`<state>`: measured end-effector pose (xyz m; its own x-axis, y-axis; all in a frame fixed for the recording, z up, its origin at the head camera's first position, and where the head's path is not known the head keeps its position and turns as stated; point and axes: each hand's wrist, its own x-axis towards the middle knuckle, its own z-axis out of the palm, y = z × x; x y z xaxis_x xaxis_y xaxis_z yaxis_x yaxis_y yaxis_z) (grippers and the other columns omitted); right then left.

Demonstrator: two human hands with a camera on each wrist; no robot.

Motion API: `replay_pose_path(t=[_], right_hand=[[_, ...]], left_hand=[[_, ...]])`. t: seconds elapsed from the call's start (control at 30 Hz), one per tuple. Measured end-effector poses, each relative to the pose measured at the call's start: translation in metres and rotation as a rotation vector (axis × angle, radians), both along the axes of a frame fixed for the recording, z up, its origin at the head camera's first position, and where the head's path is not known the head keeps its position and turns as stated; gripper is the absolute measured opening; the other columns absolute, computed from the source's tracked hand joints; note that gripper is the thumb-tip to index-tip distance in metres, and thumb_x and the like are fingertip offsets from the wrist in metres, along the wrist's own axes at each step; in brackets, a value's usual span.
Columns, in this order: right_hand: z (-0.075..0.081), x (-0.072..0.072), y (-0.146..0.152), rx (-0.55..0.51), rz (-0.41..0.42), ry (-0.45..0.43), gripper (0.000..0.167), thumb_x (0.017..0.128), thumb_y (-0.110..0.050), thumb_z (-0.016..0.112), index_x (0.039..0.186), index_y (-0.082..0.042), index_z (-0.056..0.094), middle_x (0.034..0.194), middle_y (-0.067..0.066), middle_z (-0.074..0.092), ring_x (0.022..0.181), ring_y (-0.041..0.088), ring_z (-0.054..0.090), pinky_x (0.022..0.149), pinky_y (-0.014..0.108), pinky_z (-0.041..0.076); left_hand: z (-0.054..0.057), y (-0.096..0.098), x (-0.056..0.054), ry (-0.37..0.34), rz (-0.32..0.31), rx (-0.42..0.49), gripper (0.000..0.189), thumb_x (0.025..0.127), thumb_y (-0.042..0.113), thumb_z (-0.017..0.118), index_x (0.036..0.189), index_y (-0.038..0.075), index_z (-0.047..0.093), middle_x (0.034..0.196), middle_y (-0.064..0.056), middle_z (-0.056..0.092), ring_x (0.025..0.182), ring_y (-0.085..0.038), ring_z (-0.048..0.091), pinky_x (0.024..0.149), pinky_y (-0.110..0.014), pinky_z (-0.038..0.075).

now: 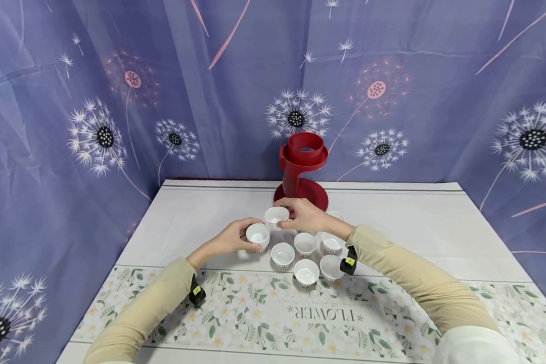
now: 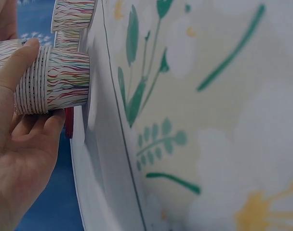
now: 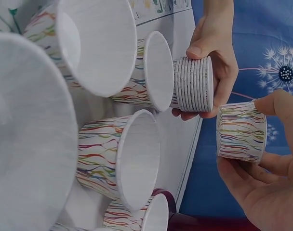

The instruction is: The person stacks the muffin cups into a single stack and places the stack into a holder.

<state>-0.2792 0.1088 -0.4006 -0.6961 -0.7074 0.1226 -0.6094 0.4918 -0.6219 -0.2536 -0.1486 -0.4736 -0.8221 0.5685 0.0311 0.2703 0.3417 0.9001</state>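
My left hand [image 1: 231, 237] grips a nested stack of white paper baking cups [image 1: 258, 235], thumb on one side and fingers on the other. In the left wrist view, many rims of the stack [image 2: 67, 79] lie close together above one cup's wavy coloured lines. My right hand [image 1: 307, 216] pinches a single cup [image 1: 276, 216] between thumb and fingers, just behind and to the right of the stack. The right wrist view shows this single cup [image 3: 241, 131] beside the stack, its side printed with coloured wavy lines.
Several more cups stand upright on the table, among them one [image 1: 282, 255] near the stack and one [image 1: 307, 272] at the front. A red stand [image 1: 300, 194] with a round base and a ring on top rises behind them. Patterned curtains [image 1: 236, 101] hang behind the white table.
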Motion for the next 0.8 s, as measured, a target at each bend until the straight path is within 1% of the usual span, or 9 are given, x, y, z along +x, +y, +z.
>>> replay_pose_path(t=[0.07, 0.2, 0.3, 0.4, 0.47, 0.57, 0.67, 0.8], right_hand=[[0.0016, 0.0014, -0.0009, 0.002, -0.002, -0.005, 0.051, 0.083, -0.018, 0.073, 0.129, -0.001, 0.057, 0.122, 0.011, 0.065, 0.085, 0.015, 0.061, 0.078, 0.025, 0.054], [0.0041, 0.0046, -0.0026, -0.005, 0.004, -0.021, 0.05, 0.083, -0.019, 0.073, 0.128, -0.004, 0.058, 0.121, 0.01, 0.066, 0.09, 0.018, 0.063, 0.081, 0.027, 0.055], [0.004, 0.0052, -0.0041, -0.026, 0.025, -0.039, 0.049, 0.084, -0.02, 0.074, 0.127, -0.004, 0.058, 0.119, 0.009, 0.066, 0.096, 0.02, 0.065, 0.084, 0.03, 0.057], [0.0034, 0.0042, -0.0053, -0.04, 0.039, -0.04, 0.049, 0.084, -0.021, 0.074, 0.127, -0.004, 0.058, 0.116, 0.009, 0.066, 0.096, 0.021, 0.066, 0.084, 0.032, 0.057], [0.0029, 0.0034, -0.0057, -0.046, 0.037, -0.037, 0.048, 0.084, -0.021, 0.075, 0.126, -0.004, 0.058, 0.114, 0.009, 0.067, 0.094, 0.02, 0.066, 0.083, 0.032, 0.057], [0.002, 0.0034, -0.0066, -0.047, 0.027, -0.051, 0.049, 0.083, -0.021, 0.076, 0.126, -0.005, 0.058, 0.114, 0.007, 0.067, 0.094, 0.017, 0.067, 0.083, 0.028, 0.057], [-0.0008, 0.0028, -0.0079, -0.049, 0.041, -0.071, 0.051, 0.083, -0.021, 0.077, 0.127, -0.006, 0.058, 0.117, 0.007, 0.066, 0.099, 0.018, 0.068, 0.085, 0.025, 0.057], [-0.0034, 0.002, -0.01, -0.05, 0.07, -0.063, 0.052, 0.083, -0.021, 0.077, 0.128, -0.006, 0.058, 0.124, 0.008, 0.064, 0.106, 0.021, 0.066, 0.088, 0.027, 0.056]], left_hand=[[0.0007, -0.0001, -0.0002, 0.004, 0.0, -0.001, 0.062, 0.076, 0.009, 0.083, 0.131, 0.005, 0.055, 0.122, -0.017, 0.06, 0.105, -0.023, 0.063, 0.085, -0.024, 0.054], [0.0019, -0.0003, 0.0002, 0.014, 0.0, -0.017, 0.062, 0.076, 0.01, 0.083, 0.131, 0.006, 0.055, 0.121, -0.016, 0.061, 0.104, -0.024, 0.063, 0.084, -0.024, 0.054], [0.0022, -0.0006, 0.0009, 0.021, -0.005, -0.029, 0.061, 0.076, 0.011, 0.083, 0.13, 0.006, 0.055, 0.119, -0.016, 0.061, 0.103, -0.024, 0.063, 0.083, -0.023, 0.054], [0.0024, -0.0005, 0.0011, 0.027, -0.01, -0.027, 0.061, 0.077, 0.011, 0.082, 0.13, 0.005, 0.054, 0.118, -0.016, 0.061, 0.102, -0.023, 0.063, 0.083, -0.024, 0.055], [0.0025, -0.0002, 0.0011, 0.028, -0.01, -0.025, 0.061, 0.077, 0.011, 0.082, 0.13, 0.005, 0.054, 0.118, -0.015, 0.061, 0.101, -0.022, 0.063, 0.083, -0.024, 0.055], [0.0015, 0.0002, 0.0005, 0.022, -0.009, -0.03, 0.062, 0.077, 0.012, 0.083, 0.13, 0.004, 0.054, 0.118, -0.015, 0.061, 0.101, -0.02, 0.063, 0.083, -0.024, 0.055], [0.0012, 0.0, 0.0005, 0.012, -0.008, -0.033, 0.063, 0.077, 0.011, 0.083, 0.131, 0.002, 0.053, 0.118, -0.016, 0.061, 0.101, -0.019, 0.063, 0.082, -0.023, 0.055], [0.0013, -0.0006, 0.0005, 0.0, -0.01, -0.028, 0.064, 0.078, 0.011, 0.081, 0.133, 0.002, 0.051, 0.119, -0.017, 0.061, 0.102, -0.021, 0.064, 0.081, -0.022, 0.055]])
